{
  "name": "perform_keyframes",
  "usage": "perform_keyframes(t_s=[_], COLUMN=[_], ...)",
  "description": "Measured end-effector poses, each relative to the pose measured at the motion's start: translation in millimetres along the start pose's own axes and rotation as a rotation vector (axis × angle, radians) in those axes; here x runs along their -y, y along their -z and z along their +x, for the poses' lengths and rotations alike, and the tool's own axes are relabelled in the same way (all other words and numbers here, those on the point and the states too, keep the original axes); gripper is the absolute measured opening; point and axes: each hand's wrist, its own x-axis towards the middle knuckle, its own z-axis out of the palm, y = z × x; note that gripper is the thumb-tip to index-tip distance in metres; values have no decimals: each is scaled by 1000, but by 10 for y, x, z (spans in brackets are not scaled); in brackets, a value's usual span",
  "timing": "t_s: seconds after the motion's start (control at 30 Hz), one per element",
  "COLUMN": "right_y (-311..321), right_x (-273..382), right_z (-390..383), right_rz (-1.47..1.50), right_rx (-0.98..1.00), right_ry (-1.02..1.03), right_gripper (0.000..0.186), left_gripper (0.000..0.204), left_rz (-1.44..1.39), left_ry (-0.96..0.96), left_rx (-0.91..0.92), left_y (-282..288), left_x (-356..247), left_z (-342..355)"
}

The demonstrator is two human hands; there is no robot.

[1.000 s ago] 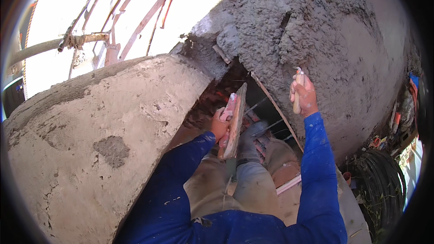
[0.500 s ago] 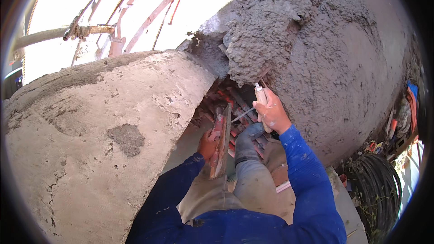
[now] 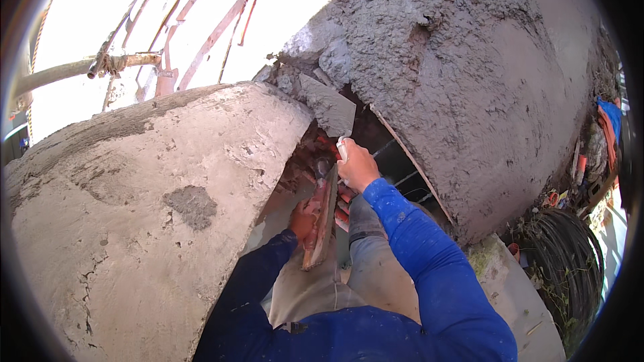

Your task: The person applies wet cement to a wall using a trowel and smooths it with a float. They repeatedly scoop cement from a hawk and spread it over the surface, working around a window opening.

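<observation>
My right hand [image 3: 357,166] is closed around the pale handle of a trowel [image 3: 329,106]. Its flat grey blade points away from me, against rough wet mortar [image 3: 305,80] in the gap between two large curved surfaces. Lower and to the left, my left hand [image 3: 304,220] grips a wooden plastering float [image 3: 327,218], tilted so that its board shows nearly edge-on. The float's handle is stained reddish and lies on the left side of the board. Rough grey mortar [image 3: 463,94] coats the curved surface on the right.
A smoother, cracked concrete curve [image 3: 134,214] fills the left side. Thin rods [image 3: 406,177] cross a dark opening beyond my right forearm. Coiled black hose [image 3: 560,268] lies at lower right. A wooden pole [image 3: 74,67] and slats stand at upper left.
My right hand has moved left with the trowel, whose blade now shows against the mortar at the gap. The dark opening's straight right edge has come into view. My left hand stays nearly in place.
</observation>
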Motion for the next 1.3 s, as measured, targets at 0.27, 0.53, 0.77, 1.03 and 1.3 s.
perform_keyframes(t_s=[0.27,0.53,0.77,1.03,1.3], right_y=[-200,-413,-308,622,1684], right_x=[62,-113,-265,-486,-817], right_z=[422,796,742,-49,-582], right_rz=[132,23,75,525,695], right_rx=[-146,-169,-99,-234,-188], right_ry=[185,263,127,58,-154], right_gripper=[49,55,58,55,25], left_gripper=[64,66,67,64,62], left_rz=[50,104,217,181,59], left_ry=[-158,-16,16,-43,65], left_rx=[15,-5,-33,-55,-35], left_y=[-37,129,65,105,62], left_x=[352,228,-135,136,-382], left_z=[188,206,148,242,89])
